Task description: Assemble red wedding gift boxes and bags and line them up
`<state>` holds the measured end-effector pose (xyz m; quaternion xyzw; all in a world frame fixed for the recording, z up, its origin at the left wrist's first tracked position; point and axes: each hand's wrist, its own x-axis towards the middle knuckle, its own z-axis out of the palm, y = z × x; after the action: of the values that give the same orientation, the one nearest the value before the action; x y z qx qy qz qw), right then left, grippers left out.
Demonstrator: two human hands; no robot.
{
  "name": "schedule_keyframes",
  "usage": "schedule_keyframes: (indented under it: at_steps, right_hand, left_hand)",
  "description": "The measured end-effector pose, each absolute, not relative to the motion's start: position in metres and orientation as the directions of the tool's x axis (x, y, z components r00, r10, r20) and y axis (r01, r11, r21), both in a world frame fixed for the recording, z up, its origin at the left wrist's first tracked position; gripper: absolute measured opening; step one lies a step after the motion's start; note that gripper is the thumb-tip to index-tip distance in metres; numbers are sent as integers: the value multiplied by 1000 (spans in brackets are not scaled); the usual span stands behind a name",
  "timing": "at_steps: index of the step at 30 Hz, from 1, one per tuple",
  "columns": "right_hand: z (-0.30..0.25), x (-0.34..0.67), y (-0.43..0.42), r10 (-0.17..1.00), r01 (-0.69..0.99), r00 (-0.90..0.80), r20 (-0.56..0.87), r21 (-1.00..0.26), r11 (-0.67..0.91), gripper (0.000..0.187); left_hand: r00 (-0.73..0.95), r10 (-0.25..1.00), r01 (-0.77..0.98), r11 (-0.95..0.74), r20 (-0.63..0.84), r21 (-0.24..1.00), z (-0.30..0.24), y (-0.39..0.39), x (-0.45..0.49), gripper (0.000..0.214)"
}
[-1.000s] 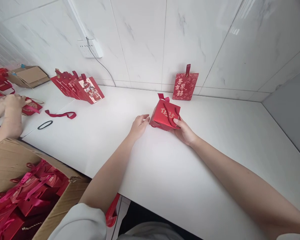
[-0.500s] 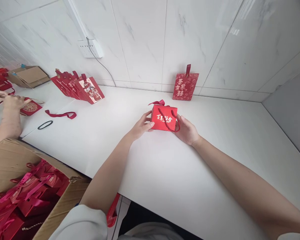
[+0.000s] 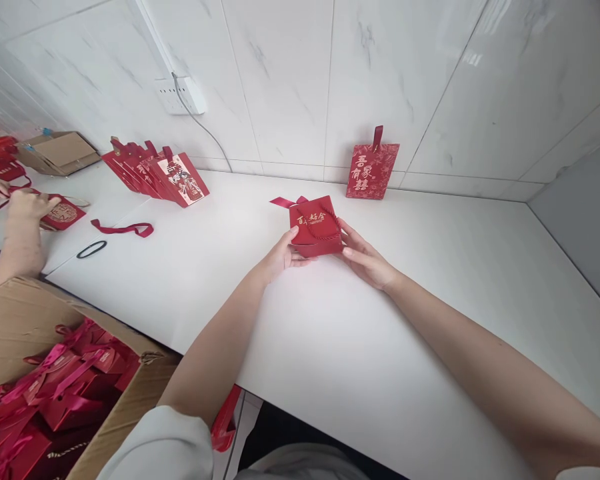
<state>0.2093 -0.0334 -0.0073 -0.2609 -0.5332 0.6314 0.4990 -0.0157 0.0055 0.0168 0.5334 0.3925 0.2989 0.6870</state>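
A small red gift box [image 3: 307,235] with gold lettering and a twisted rope handle is held over the white table, its front tilted upward. My left hand [image 3: 281,256] grips its left side, thumb on the front face and fingers underneath. Along the right side, my right hand [image 3: 367,257] touches the box with its fingers, thumb near the lower right corner. A pink-red ribbon [image 3: 286,201] sticks out behind the top of the box. The fingers behind the box are partly hidden.
A red hanging card [image 3: 373,172] leans on the tiled wall; several more cards [image 3: 155,175] stand at left. A loose ribbon [image 3: 123,229] and black band [image 3: 91,249] lie near a co-worker's hands [image 3: 30,205]. A cardboard carton [image 3: 125,407] of red boxes is at lower left.
The gift box has moved left and tipped back, so its lower side now shows. Its rope handle has swung, and my right hand has shifted left with it.
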Motion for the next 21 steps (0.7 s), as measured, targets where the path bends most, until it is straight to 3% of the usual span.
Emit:
schedule_keyframes:
  at_steps: [5,21]
  right_hand:
    - [-12,202,-35,901,-254,-357,246,-954,159,97]
    - [-21,207,-28,916,-279,-362,172,-958,69,86]
  left_hand:
    - [547,795,16,304,-263,953,22,4,-14,79]
    - [551,800,-9,291,-238,957,17,4,-15,70]
